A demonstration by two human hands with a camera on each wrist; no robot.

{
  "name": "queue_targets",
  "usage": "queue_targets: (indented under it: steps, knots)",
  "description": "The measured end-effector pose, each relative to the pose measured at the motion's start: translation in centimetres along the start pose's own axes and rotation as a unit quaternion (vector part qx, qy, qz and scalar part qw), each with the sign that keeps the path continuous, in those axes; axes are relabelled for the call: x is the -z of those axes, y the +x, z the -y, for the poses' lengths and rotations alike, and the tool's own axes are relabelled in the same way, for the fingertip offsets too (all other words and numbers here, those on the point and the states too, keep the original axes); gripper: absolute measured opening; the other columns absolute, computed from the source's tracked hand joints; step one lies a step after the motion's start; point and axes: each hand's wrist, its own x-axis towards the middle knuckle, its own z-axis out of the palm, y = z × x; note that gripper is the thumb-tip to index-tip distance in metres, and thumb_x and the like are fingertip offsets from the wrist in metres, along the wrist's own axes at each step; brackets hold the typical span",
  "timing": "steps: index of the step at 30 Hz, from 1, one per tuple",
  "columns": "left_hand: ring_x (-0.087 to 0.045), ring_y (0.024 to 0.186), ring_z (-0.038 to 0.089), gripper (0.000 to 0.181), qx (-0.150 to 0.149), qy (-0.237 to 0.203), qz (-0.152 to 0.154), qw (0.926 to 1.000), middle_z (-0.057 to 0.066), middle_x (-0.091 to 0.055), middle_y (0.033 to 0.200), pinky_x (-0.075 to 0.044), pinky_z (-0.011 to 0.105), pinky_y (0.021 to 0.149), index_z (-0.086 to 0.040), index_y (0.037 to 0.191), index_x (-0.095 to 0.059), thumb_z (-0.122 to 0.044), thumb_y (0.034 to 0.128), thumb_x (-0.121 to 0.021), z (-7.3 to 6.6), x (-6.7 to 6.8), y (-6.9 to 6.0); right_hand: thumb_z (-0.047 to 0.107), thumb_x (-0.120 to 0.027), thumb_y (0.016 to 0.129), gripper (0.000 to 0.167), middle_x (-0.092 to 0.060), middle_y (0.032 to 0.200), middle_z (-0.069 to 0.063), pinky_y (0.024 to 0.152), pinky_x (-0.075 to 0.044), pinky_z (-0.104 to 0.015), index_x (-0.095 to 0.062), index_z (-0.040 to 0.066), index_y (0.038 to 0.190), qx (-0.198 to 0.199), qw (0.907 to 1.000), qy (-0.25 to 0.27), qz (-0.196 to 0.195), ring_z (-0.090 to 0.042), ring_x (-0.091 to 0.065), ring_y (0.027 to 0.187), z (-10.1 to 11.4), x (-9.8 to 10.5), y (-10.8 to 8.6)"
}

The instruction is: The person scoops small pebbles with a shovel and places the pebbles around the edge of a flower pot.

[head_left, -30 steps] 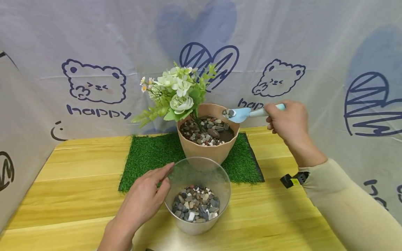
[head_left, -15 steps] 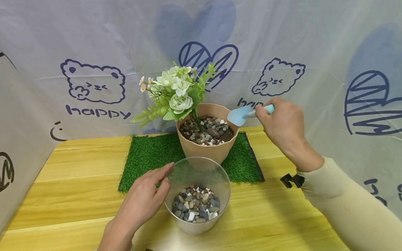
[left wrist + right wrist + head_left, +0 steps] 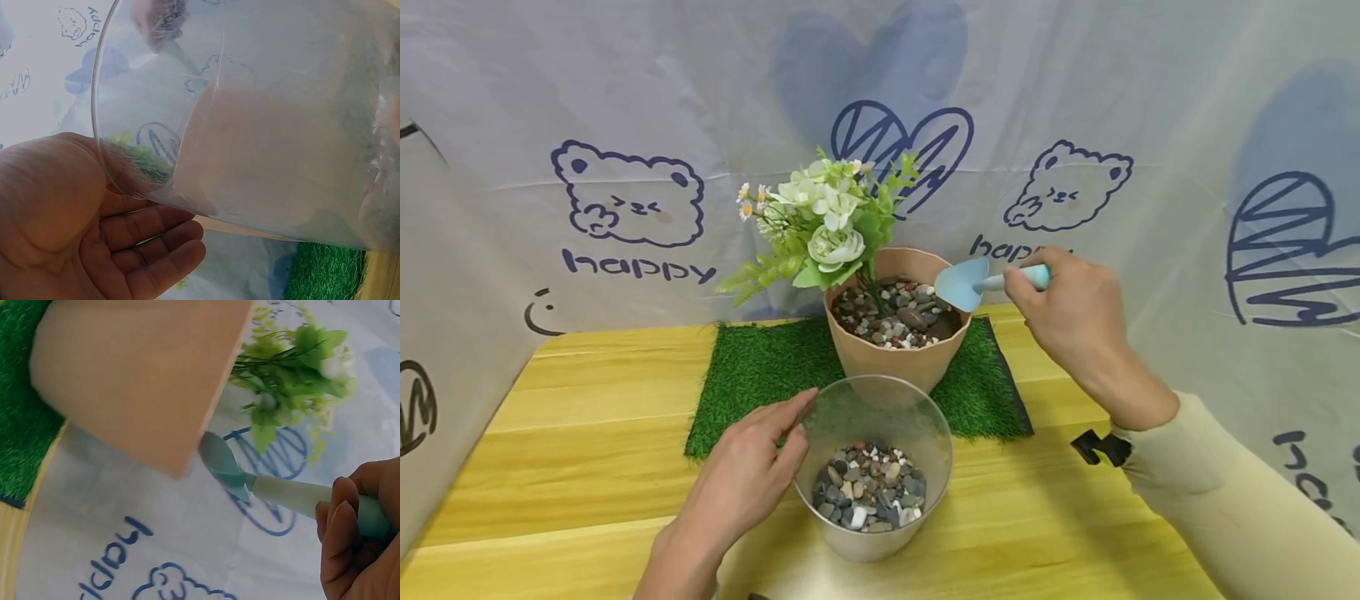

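Note:
My right hand (image 3: 1078,312) grips a small light-blue garden trowel (image 3: 964,284) by its handle. The trowel's blade is tilted at the right rim of a peach flowerpot (image 3: 891,360); no stones show on the blade. Pebbles (image 3: 917,318) and dark soil lie inside the pot, around the stems of a white-flowered green plant (image 3: 835,225). My left hand (image 3: 748,467) holds the left rim of a clear plastic bucket (image 3: 269,156), thumb tip at the rim and the other fingers along the outside. Mixed pebbles (image 3: 868,487) cover the bucket's bottom.
The pot stands on a green artificial-grass mat (image 3: 760,375), laid on a yellow wooden table (image 3: 587,467). A white printed cloth (image 3: 700,83) hangs behind and at both sides. The bucket stands directly in front of the pot.
My right hand has shifted left and turned the trowel over; the pebbles it carried have left the blade and more lie in the pot. My left hand and the bucket stay put.

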Motion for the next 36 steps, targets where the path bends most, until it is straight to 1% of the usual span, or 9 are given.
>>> queue_targets:
  steps: [4, 7, 9, 12, 15, 19, 24, 30, 36]
  knots:
    - [-0.063, 0.096, 0.018, 0.046, 0.002, 0.000, 0.001, 1.0000, 0.007, -0.066, 0.145, -0.055, 0.041, 0.087, -0.019, 0.152, -0.059, -0.022, 0.1062, -0.056, 0.0, 0.0, 0.0, 0.037, -0.063, 0.103, 0.032, -0.066, 0.062, -0.005, 0.038, -0.037, -0.028, -0.076, 0.008, 0.101, -0.035, 0.9979, 0.054, 0.007, -0.016, -0.055, 0.047, 1.0, 1.6, -1.2]
    - [-0.063, 0.096, 0.017, 0.046, 0.002, 0.000, 0.002, 1.0000, 0.006, -0.067, 0.145, -0.055, 0.040, 0.086, -0.019, 0.152, -0.059, -0.021, 0.1063, -0.056, -0.1, 0.0, 0.0, 0.035, -0.067, 0.101, 0.026, -0.066, 0.063, -0.004, 0.038, -0.039, -0.025, -0.077, 0.011, 0.097, -0.028, 0.9954, 0.092, -0.005, -0.014, -0.056, 0.048, 2.1, 2.8, -2.5]
    - [-0.064, 0.098, 0.017, 0.046, -0.002, 0.000, 0.002, 1.0000, 0.006, -0.067, 0.144, -0.055, 0.041, 0.086, -0.020, 0.152, -0.059, -0.020, 0.1064, -0.055, -0.1, 0.1, 0.0, 0.028, -0.071, 0.099, 0.018, -0.060, 0.060, -0.001, 0.038, -0.036, -0.023, -0.078, 0.012, 0.094, 0.008, 0.9942, 0.106, -0.021, -0.011, -0.049, 0.045, 2.9, 3.5, -3.4]
    - [-0.065, 0.101, 0.018, 0.046, -0.007, -0.001, -0.001, 1.0000, 0.006, -0.068, 0.143, -0.056, 0.042, 0.088, -0.019, 0.152, -0.060, -0.019, 0.1060, -0.056, -0.2, 0.1, 0.0, 0.018, -0.074, 0.095, 0.008, -0.051, 0.057, 0.006, 0.039, -0.033, -0.020, -0.077, 0.013, 0.090, 0.097, 0.9887, 0.112, -0.021, -0.007, -0.040, 0.045, 4.0, 3.8, -4.8]
    - [-0.065, 0.100, 0.018, 0.046, -0.009, 0.000, -0.005, 0.9999, 0.006, -0.068, 0.143, -0.057, 0.043, 0.088, -0.019, 0.151, -0.060, -0.018, 0.1058, -0.057, -0.2, 0.1, -0.1, 0.014, -0.075, 0.093, 0.004, -0.050, 0.060, 0.013, 0.041, -0.034, -0.018, -0.076, 0.017, 0.091, 0.188, 0.9757, 0.110, 0.022, -0.001, -0.039, 0.048, 4.7, 2.6, -6.2]
    - [-0.063, 0.095, 0.016, 0.046, -0.009, 0.001, -0.007, 0.9999, 0.005, -0.068, 0.143, -0.056, 0.042, 0.087, -0.020, 0.151, -0.060, -0.018, 0.1056, -0.057, -0.2, 0.1, -0.2, 0.019, -0.075, 0.094, 0.004, -0.054, 0.067, 0.015, 0.046, -0.036, -0.017, -0.071, 0.019, 0.095, 0.273, 0.9542, 0.078, 0.095, 0.004, -0.040, 0.054, 4.9, -0.7, -8.1]
    - [-0.062, 0.094, 0.015, 0.046, -0.010, 0.001, -0.010, 0.9999, 0.005, -0.069, 0.142, -0.055, 0.041, 0.086, -0.020, 0.151, -0.060, -0.018, 0.1052, -0.057, -0.2, 0.0, -0.2, 0.025, -0.073, 0.096, 0.014, -0.057, 0.068, 0.011, 0.046, -0.043, -0.021, -0.065, 0.014, 0.093, 0.357, 0.9293, 0.008, 0.094, -0.002, -0.047, 0.054, 4.4, -4.3, -9.5]
    - [-0.064, 0.099, 0.018, 0.046, -0.008, 0.001, -0.008, 0.9999, 0.005, -0.069, 0.142, -0.056, 0.042, 0.088, -0.020, 0.151, -0.060, -0.018, 0.1054, -0.057, -0.2, 0.0, -0.2, 0.023, -0.075, 0.094, 0.017, -0.055, 0.066, 0.008, 0.044, -0.043, -0.022, -0.062, 0.013, 0.088, 0.396, 0.9148, -0.018, 0.075, -0.005, -0.049, 0.053, 4.3, -6.2, -9.9]
    - [-0.069, 0.116, 0.024, 0.045, -0.012, -0.005, -0.012, 0.9998, 0.006, -0.069, 0.142, -0.059, 0.049, 0.097, -0.020, 0.151, -0.061, -0.018, 0.1052, -0.058, -0.2, 0.0, -0.2, 0.024, -0.076, 0.093, 0.019, -0.058, 0.068, 0.007, 0.045, -0.045, -0.023, -0.062, 0.014, 0.085, 0.401, 0.9120, -0.029, 0.081, -0.007, -0.052, 0.054, 4.6, -7.1, -10.1]
